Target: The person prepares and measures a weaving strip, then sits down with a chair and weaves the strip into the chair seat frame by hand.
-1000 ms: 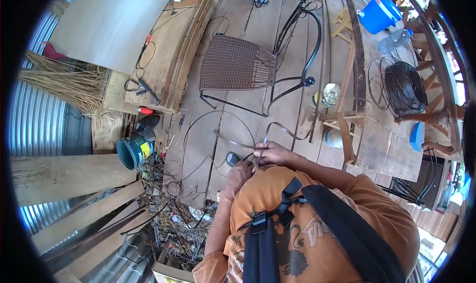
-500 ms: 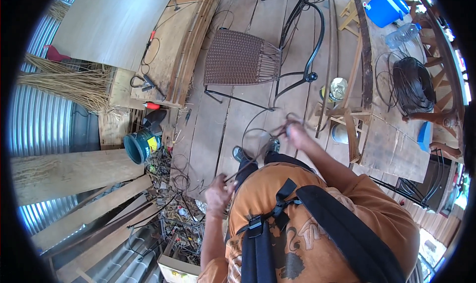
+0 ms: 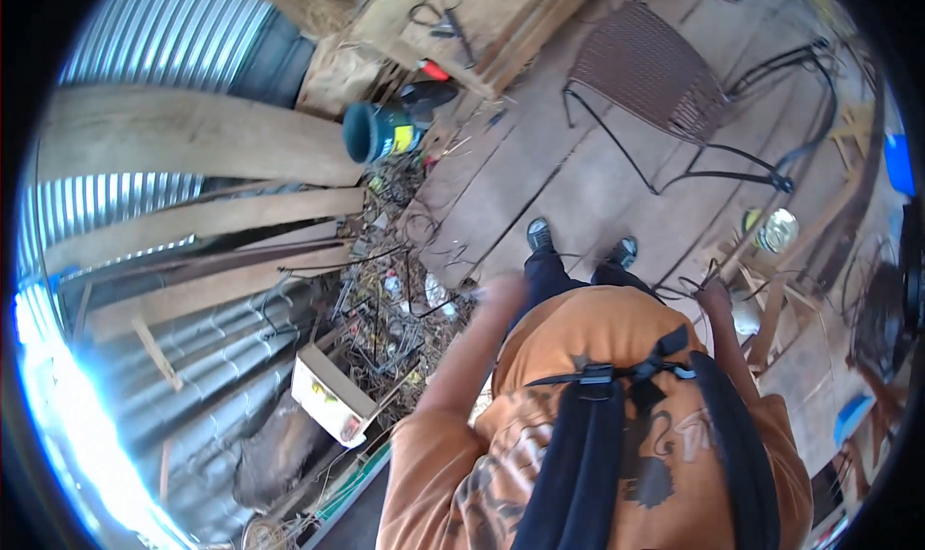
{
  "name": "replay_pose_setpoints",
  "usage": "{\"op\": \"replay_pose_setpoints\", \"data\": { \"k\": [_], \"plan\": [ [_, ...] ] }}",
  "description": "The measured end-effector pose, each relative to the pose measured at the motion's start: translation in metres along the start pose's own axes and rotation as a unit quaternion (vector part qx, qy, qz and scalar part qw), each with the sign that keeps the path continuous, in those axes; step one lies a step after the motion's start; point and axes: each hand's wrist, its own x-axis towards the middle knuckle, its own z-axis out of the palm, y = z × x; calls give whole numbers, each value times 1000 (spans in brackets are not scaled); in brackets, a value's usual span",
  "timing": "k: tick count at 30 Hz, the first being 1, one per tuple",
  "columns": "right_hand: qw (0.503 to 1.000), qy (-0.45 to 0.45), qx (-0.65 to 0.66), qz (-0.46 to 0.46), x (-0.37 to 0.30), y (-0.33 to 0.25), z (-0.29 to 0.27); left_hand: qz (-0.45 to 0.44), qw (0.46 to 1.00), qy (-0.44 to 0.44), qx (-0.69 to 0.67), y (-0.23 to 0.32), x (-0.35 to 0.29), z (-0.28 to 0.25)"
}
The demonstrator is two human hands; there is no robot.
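My right hand [image 3: 714,298] is closed round a thin dark cord [image 3: 696,282], which loops out beside its fingers. My left hand [image 3: 503,287] hangs by my left leg, above the edge of the planks; motion smears its fingers, so its grip does not show. A length of the cord seems to run in front of my legs. Ahead and to the right stands a metal-framed chair [image 3: 644,68] with a woven brown seat and dark curved legs. Both hands are well apart from it.
Left of the plank floor [image 3: 501,189] lies a heap of scraps [image 3: 390,304]. A green bucket [image 3: 364,132], boards [image 3: 193,131] and a small box [image 3: 328,396] are nearby. At right are a clear jar [image 3: 779,230] and a dark coil [image 3: 879,295].
My view has swung left, so the chair now appears farther right. My left hand has moved up toward the leg, and my right hand is lower, close to my side, with the cord.
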Motion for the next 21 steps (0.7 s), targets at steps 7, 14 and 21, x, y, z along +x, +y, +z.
{"op": "replay_pose_setpoints", "data": {
  "k": [7,14,21],
  "plan": [
    [919,-102,244,-292,-94,-202,-50,301,944,105,-87,108,63,-113],
    [956,122,265,-13,-67,114,97,-143,982,-39,118,-259,22,-145],
    [946,57,-16,319,-219,153,209,-204,953,-30,222,-404,-51,-128]
  ]
}}
